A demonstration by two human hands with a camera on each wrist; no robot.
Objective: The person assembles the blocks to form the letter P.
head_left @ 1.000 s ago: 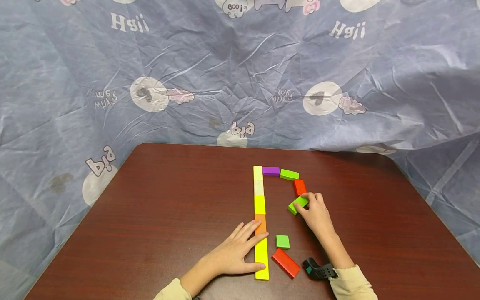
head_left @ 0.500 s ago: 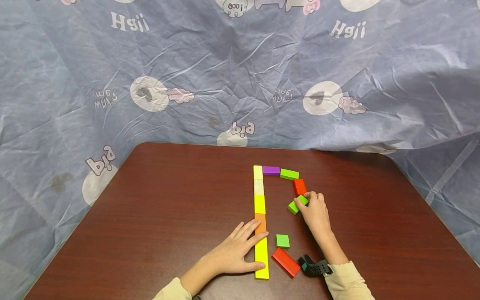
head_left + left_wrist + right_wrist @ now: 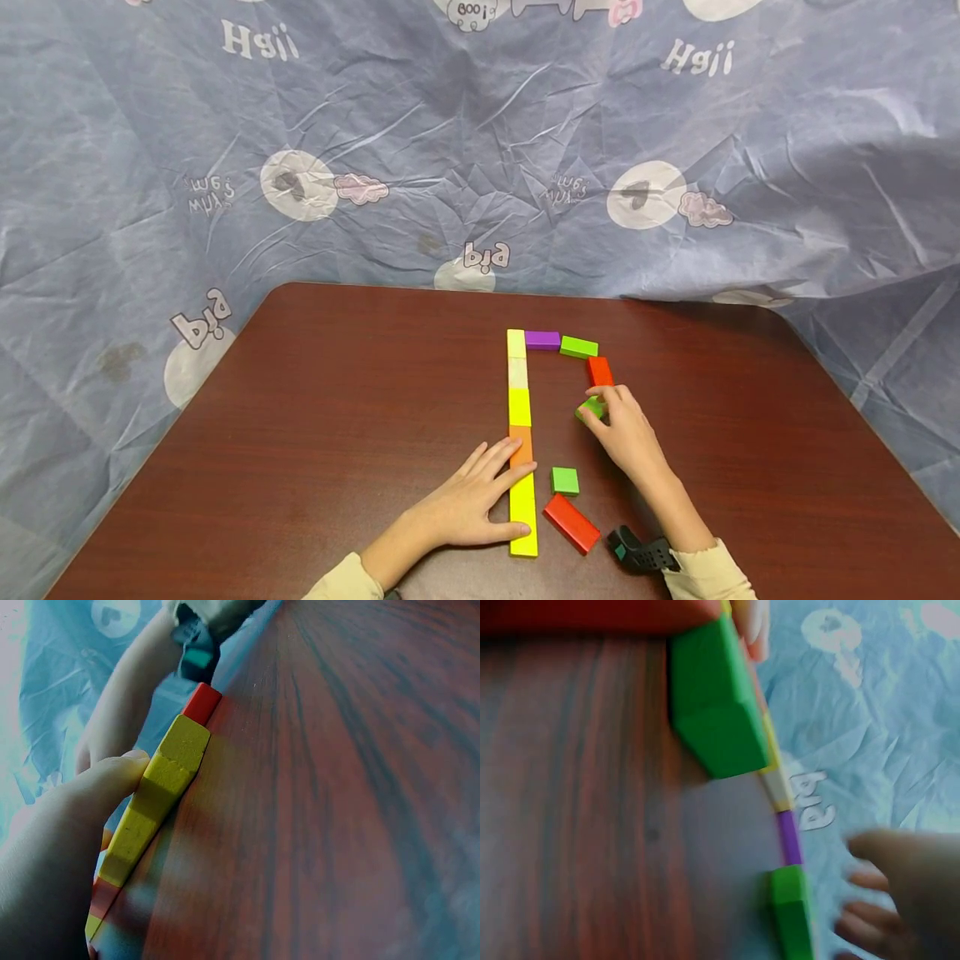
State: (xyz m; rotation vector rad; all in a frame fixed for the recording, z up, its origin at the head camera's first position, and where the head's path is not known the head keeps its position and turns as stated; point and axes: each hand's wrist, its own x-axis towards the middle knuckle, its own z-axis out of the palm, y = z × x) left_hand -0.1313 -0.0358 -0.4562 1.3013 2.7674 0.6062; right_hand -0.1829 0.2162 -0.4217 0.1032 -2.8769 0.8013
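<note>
My left hand (image 3: 472,504) lies with fingers spread on a straight row of blocks. Its fingertips touch the orange block (image 3: 519,439), and its thumb rests on the nearest yellow block (image 3: 523,546), also a yellow block (image 3: 146,817) in the left wrist view. My right hand (image 3: 630,429) hovers over a tilted green block (image 3: 590,409), hiding its right part. In the right wrist view the blurred fingers (image 3: 870,922) are apart and hold nothing. Just beyond that block lies a red block (image 3: 600,372).
A purple block (image 3: 542,340) and another green block (image 3: 579,347) continue from the row's far end. A green square block (image 3: 565,481) and a loose red block (image 3: 572,523) lie between the hands. A black wristband (image 3: 637,550) is on the right wrist. Patterned cloth (image 3: 420,167) hangs behind the table (image 3: 337,375).
My right hand has let go of the tilted green block and shifted slightly left over it. The block looks unmoved since half a second ago. My left hand stays in place.
</note>
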